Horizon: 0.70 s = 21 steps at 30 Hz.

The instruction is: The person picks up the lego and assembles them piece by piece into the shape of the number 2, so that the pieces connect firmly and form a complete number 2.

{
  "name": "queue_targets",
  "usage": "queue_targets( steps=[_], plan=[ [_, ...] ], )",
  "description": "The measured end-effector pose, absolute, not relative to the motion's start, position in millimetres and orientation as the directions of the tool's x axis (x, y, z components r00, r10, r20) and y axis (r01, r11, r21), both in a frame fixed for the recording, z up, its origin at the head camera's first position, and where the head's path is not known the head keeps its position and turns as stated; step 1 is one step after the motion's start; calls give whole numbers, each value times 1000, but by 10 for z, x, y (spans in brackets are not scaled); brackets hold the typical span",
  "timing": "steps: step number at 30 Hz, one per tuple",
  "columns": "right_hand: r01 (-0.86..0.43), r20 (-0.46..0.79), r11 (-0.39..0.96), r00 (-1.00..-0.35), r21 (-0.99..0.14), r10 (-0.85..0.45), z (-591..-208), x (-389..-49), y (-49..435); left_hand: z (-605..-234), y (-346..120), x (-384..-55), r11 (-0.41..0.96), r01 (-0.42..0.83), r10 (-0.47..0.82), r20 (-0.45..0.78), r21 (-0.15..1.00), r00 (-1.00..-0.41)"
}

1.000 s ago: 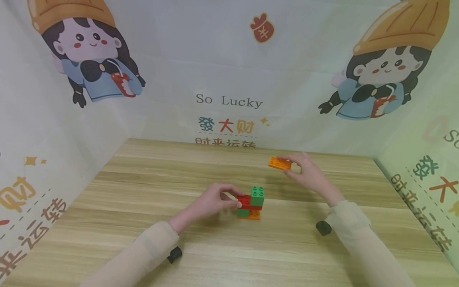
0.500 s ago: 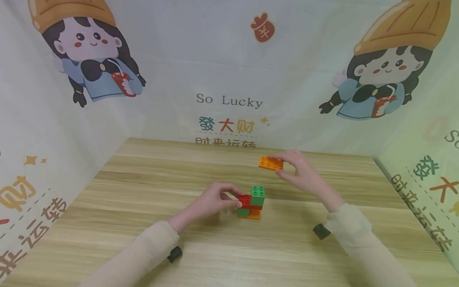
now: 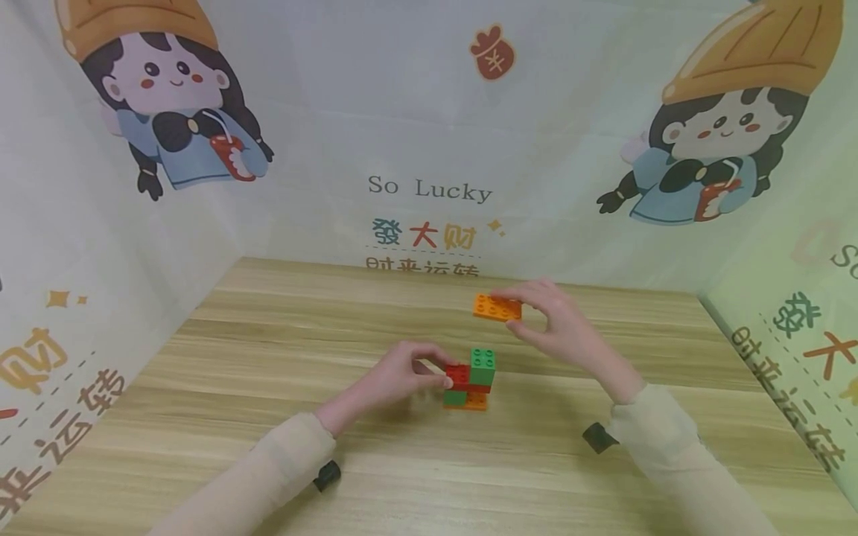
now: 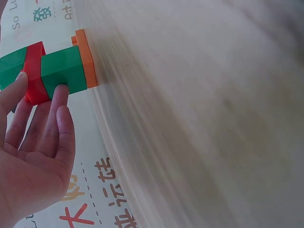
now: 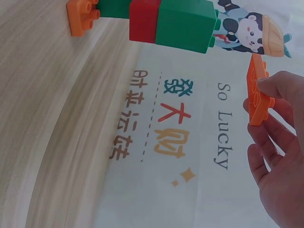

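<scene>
A small stack of toy building bricks stands on the table: an orange plate [image 3: 477, 403] at the bottom, a green brick [image 4: 63, 70] above its left part, a red plate [image 3: 479, 388] over that, and another green brick [image 3: 482, 368] on the red plate's right half. My left hand [image 3: 395, 378] grips the stack at the red plate, thumb on the near side. Raised above and behind the stack, my right hand [image 3: 558, 325] pinches a second orange plate [image 3: 497, 307] by its right end, studs up. In the right wrist view that orange plate [image 5: 257, 90] is apart from the stack's top.
Around the bricks lies the wood-grain table [image 3: 281, 357]. A printed cloth [image 3: 322, 149] with cartoon figures and lettering hangs behind and along both sides. A black object [image 3: 328, 476] shows at the left wrist, another black object [image 3: 599, 438] at the right wrist.
My right hand has moved left with the orange plate, from the right of the stack to above and behind it. The left hand and the stack have stayed put.
</scene>
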State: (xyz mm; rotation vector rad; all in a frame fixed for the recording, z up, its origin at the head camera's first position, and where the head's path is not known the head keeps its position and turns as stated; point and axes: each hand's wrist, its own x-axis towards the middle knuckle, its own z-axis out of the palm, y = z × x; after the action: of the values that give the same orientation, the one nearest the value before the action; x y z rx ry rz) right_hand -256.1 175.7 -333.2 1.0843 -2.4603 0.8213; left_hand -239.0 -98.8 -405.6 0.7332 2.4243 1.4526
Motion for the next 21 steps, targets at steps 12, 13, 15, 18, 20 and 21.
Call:
queue_targets(
  steps=[12,13,15,18,20,21],
  plan=[
    [-799,554,502,-595,-330,-582,-3299,-2485,1675,-4075,-991,-2402,389,305,523,64,869,-850],
    [-803,560,501,-588,-322,-583,-3296,-2482,1670,-4078,-991,-2404,388,304,523,64,870,-850],
    [-809,565,499,-579,-311,-587,-3290,-2475,1659,-4083,-991,-2407,388,302,523,61,871,-850],
    [-813,564,493,-575,-310,-593,-3263,-2454,1640,-4088,-993,-2413,386,302,524,62,872,-850],
    [-813,558,488,-576,-317,-597,-3252,-2442,1629,-4091,-995,-2417,386,303,525,63,871,-849],
    [-814,555,484,-576,-321,-600,-3246,-2436,1624,-4091,-995,-2418,385,304,525,64,871,-849]
  ],
)
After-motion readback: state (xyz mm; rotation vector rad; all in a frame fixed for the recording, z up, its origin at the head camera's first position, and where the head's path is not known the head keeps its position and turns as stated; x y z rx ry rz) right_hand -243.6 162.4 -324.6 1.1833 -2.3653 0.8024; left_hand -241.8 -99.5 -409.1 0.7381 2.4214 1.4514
